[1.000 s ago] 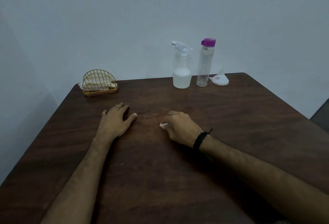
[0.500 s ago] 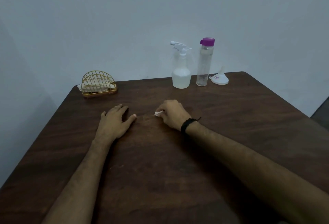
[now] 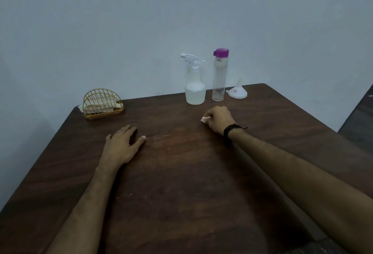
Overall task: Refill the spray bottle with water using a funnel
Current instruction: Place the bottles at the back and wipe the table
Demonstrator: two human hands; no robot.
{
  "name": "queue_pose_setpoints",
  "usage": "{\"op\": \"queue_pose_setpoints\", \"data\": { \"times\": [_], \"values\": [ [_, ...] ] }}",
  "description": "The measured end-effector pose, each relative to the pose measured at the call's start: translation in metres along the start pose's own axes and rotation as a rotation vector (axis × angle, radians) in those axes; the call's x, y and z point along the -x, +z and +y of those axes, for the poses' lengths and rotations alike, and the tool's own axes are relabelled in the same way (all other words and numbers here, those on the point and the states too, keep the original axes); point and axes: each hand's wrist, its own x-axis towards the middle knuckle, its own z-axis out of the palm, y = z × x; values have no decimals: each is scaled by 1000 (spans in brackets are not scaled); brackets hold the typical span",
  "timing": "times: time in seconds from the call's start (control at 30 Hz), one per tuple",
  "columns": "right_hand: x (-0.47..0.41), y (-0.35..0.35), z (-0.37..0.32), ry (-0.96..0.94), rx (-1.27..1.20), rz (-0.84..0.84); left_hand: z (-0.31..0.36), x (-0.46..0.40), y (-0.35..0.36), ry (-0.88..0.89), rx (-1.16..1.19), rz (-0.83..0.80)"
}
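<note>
The translucent white plastic spray bottle stands near the counter's far edge; light, slippery, best gripped at its neck. Right hand fingers pinch a white scrap; left hand lies flat, released.

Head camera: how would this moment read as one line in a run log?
left hand flat on table | right hand closed on white scrap | spray bottle, water bottle, funnel untouched

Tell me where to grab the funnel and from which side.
Take the funnel by its narrow spout, coming down from above. It sits wide mouth down on the table with the spout pointing up, right of the purple-capped bottle, so the spout is free to pinch.
</note>
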Motion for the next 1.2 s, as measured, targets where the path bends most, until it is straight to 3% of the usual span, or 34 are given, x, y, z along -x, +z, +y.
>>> {"op": "queue_pose_setpoints", "data": {
  "times": [0.43, 0.57, 0.67, 0.77, 0.87, 1.03, 1.2],
  "values": [
    [76, 20, -61, -271, -27, -240, 15, 8, -2, -89, -41, -60],
    [92, 16, -68, -192, -269, -440, 57, 31, 6, -125, -78, -121],
    [107, 3, -53, 79, -789, -572, 88, 56, 16, -71, -83, -141],
    [119, -15, -26, 276, -1249, -485, 111, 74, 18, -15, -77, -163],
    [135, -38, 2, 333, -1475, -365, 139, 91, 20, 50, -61, -193],
    [176, -72, 62, 298, -1522, -285, 205, 124, 35, 223, -27, -227],
    [238, -100, 125, 257, -1342, -216, 279, 177, 49, 290, 26, -230]
  ]
}}
